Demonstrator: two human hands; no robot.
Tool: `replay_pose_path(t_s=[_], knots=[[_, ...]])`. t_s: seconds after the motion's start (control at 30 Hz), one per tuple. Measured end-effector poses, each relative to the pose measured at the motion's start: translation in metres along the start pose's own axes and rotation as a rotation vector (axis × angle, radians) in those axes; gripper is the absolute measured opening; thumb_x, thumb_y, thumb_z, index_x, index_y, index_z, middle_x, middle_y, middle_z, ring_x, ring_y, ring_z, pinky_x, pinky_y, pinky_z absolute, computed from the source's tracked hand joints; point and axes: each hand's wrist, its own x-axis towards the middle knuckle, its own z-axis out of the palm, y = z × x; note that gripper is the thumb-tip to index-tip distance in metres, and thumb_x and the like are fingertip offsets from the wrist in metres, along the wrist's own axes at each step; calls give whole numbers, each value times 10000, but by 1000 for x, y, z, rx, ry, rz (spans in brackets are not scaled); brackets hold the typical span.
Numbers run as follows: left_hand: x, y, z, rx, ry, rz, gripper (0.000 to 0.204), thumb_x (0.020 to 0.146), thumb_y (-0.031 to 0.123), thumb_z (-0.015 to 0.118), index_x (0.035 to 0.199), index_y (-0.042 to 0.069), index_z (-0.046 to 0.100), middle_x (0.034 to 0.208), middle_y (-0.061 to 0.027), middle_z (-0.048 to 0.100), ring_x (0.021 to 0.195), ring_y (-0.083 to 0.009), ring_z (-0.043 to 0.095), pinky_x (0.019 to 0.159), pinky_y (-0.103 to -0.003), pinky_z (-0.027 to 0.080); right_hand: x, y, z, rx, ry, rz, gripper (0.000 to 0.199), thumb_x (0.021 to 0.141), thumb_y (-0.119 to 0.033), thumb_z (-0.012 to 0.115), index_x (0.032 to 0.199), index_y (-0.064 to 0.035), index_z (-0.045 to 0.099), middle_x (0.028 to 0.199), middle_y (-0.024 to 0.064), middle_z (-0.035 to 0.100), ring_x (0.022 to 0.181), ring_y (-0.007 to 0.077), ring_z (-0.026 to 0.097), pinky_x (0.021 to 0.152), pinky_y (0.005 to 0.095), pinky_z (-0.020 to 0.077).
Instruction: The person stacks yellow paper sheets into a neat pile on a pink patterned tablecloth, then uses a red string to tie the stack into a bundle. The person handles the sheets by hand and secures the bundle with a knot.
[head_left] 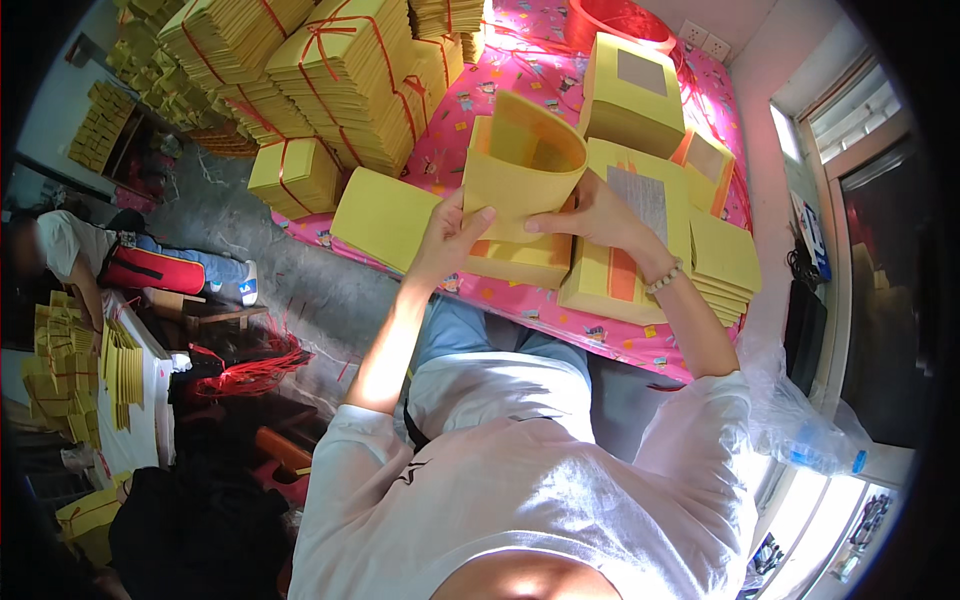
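Both hands hold a stack of yellow paper sheets point(512, 198), bent into a curve with its far edge curled over. My left hand point(450, 238) grips its lower left side, thumb on the front. My right hand point(598, 212), with a beaded bracelet on the wrist, pinches the lower right side, thumb in front and fingers behind. Just beneath the held sheets lies another yellow paper pile point(520, 268). A flat yellow pile point(385, 215) rests to the left of my left hand. Close to my right hand stands a thick yellow block with a grey printed panel point(605, 280).
A pink patterned cloth point(470, 300) covers the table. Tall bundles tied with red string point(345, 85) stand at the back left. More yellow blocks point(635, 95) and a red basin point(625, 25) are at the back right. Another person point(75, 245) works at a white table on the left.
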Motion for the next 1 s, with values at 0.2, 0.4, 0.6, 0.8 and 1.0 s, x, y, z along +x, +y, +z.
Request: replay_pose_path(t_s=[0.2, 0.4, 0.6, 0.8, 1.0], knots=[[10, -15, 8, 573, 290, 334, 473, 901, -1, 585, 1318, 4, 363, 1205, -106, 532, 1164, -195, 520, 1017, -334, 391, -2, -4, 5, 21, 16, 2, 743, 714, -216, 837, 1324, -10, 467, 1225, 86, 592, 1148, 183, 549, 996, 331, 438], [16, 9, 16, 199, 134, 263, 482, 872, -23, 601, 1299, 3, 379, 1228, -126, 531, 1205, -197, 487, 1041, -349, 362, -1, -13, 4, 40, 16, 28, 682, 756, -127, 802, 1328, 7, 455, 1209, 70, 592, 1102, 129, 557, 955, 301, 463], [13, 28, 20, 31, 71, 77, 499, 880, -21, 546, 1340, 17, 356, 1276, -126, 509, 1215, -182, 483, 1033, -314, 367, 0, -13, 4, 38, 112, 24, 590, 793, -169, 771, 1272, 31, 490, 1152, 94, 619, 1037, 144, 594, 898, 295, 490], [17, 45, 26, -126, 149, -203, 425, 897, 53, 540, 1305, 15, 428, 1232, -91, 552, 1160, -165, 530, 1001, -305, 404, 3, -18, 6, 104, 170, 137, 556, 808, -246, 755, 1218, 52, 528, 1106, 128, 648, 992, 176, 638, 859, 300, 516], [21, 47, 25, -225, 169, -318, 409, 922, 70, 549, 1312, 8, 443, 1241, -91, 561, 1143, -169, 554, 964, -308, 441, 7, -10, 4, 218, 167, 191, 563, 813, -269, 744, 1223, 54, 532, 1115, 139, 647, 991, 187, 644, 861, 300, 517]])
